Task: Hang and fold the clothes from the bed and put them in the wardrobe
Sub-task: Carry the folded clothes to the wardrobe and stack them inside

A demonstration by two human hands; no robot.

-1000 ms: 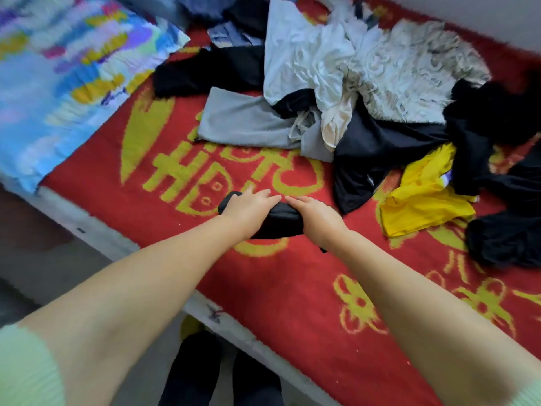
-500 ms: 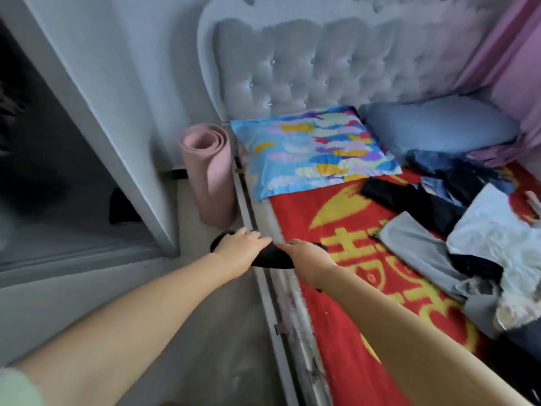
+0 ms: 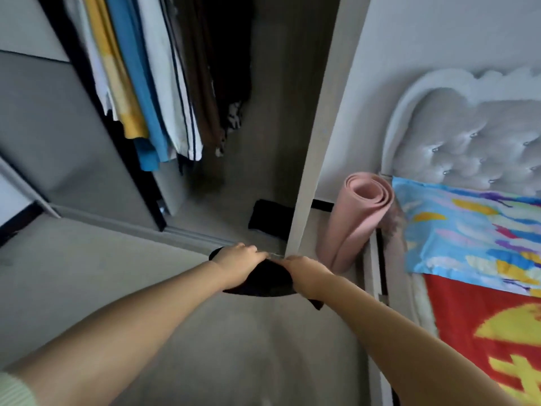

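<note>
Head view: a folded black garment (image 3: 265,281) is being carried between both hands above the floor (image 3: 175,303), just in front of the open wardrobe (image 3: 263,142). The left hand (image 3: 238,257) is being laid over the garment's left end and the right hand (image 3: 304,273) over its right end, with the fingers of both curled round the cloth and grasping it; a loose corner is hanging down below the right wrist. Inside the wardrobe, hanging clothes (image 3: 152,92) are being shown on the left, and another dark folded piece (image 3: 270,218) is lying on the wardrobe's base, near the upright panel (image 3: 316,142). The step in hand is judged to be the placing of the folded garment inside. For this to be done well, the bundle should be kept level and pressed together so the fold is not being lost, the hanging corner should be tucked under before release, and the garment should be passed left of the panel and below the hems of the hanging clothes. It would probably best be set squarely beside or upon the dark piece. The pink mat (image 3: 360,218) and the bed (image 3: 483,332) are lying to the right, apart from the path.
</note>
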